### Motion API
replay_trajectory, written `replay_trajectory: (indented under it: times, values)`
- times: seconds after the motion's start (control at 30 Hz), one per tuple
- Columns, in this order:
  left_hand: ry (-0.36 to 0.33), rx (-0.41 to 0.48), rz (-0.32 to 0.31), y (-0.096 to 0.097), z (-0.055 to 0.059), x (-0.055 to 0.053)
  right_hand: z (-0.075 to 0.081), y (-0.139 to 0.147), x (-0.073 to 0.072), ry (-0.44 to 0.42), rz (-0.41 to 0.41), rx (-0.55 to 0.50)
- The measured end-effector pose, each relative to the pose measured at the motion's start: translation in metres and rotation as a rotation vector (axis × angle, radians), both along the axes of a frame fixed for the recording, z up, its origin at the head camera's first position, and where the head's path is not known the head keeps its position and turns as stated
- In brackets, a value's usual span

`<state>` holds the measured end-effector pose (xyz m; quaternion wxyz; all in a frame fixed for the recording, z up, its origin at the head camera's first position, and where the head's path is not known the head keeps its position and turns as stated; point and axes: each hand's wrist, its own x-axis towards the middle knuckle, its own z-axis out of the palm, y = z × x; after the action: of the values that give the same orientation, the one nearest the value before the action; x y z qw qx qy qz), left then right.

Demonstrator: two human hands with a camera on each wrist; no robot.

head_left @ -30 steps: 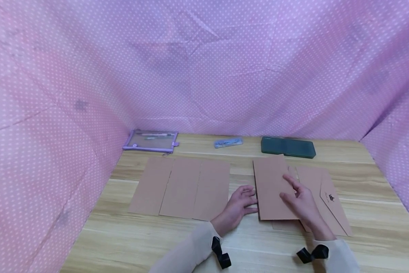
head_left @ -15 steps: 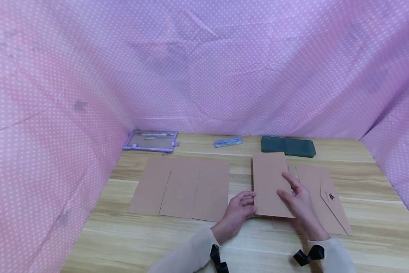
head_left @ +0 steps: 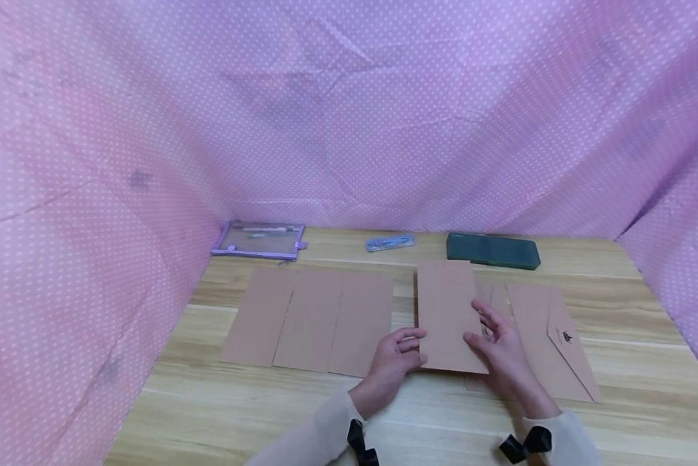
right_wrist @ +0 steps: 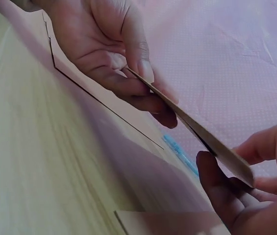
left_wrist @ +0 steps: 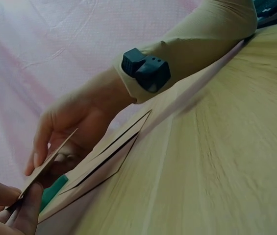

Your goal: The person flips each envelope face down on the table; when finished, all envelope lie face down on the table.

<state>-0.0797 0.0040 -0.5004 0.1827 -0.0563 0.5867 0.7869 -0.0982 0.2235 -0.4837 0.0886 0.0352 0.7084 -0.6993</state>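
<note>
A plain brown kraft paper envelope (head_left: 446, 317) is held a little above the table, between both hands. My left hand (head_left: 391, 362) pinches its left edge near the lower corner, thumb on top and fingers beneath. At the opposite edge my right hand (head_left: 502, 349) grips it, thumb on the upper face. The right wrist view shows the envelope (right_wrist: 202, 134) edge-on, its layers slightly parted near the right fingers. Under and beside the right hand lie more brown envelopes (head_left: 535, 336), one with a pointed flap and a black crown print.
Three brown envelopes (head_left: 308, 320) lie side by side, plain face up, left of the hands. Along the back of the wooden table (head_left: 238, 414) are a purple zip pouch (head_left: 258, 241) with pens, a small blue case (head_left: 390, 243) and a dark green box (head_left: 493, 250). Pink dotted cloth surrounds it.
The held envelope has moved slightly left, away from the envelopes on the right. My left hand, first beside its left edge, now pinches it. The right hand has followed leftward.
</note>
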Motion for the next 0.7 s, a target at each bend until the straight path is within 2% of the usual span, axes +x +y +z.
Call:
replay_trajectory:
  times: [0.1, 0.23, 0.37, 0.5, 0.7]
  values:
    - [0.008, -0.014, -0.011, -0.006, 0.000, 0.002, 0.000, 0.001, 0.003, 0.001, 0.041, 0.058]
    - [0.009, -0.031, -0.019, -0.013, 0.000, 0.006, -0.001, 0.002, 0.009, 0.028, 0.082, 0.186]
    - [0.006, -0.045, -0.022, -0.019, 0.000, 0.010, -0.003, 0.001, 0.016, 0.044, 0.096, 0.262]
    - [0.005, -0.055, -0.026, -0.025, 0.000, 0.012, -0.007, -0.002, 0.024, 0.058, 0.101, 0.261]
    - [0.001, -0.076, -0.025, -0.033, -0.001, 0.014, -0.009, -0.006, 0.034, 0.016, 0.108, 0.172]
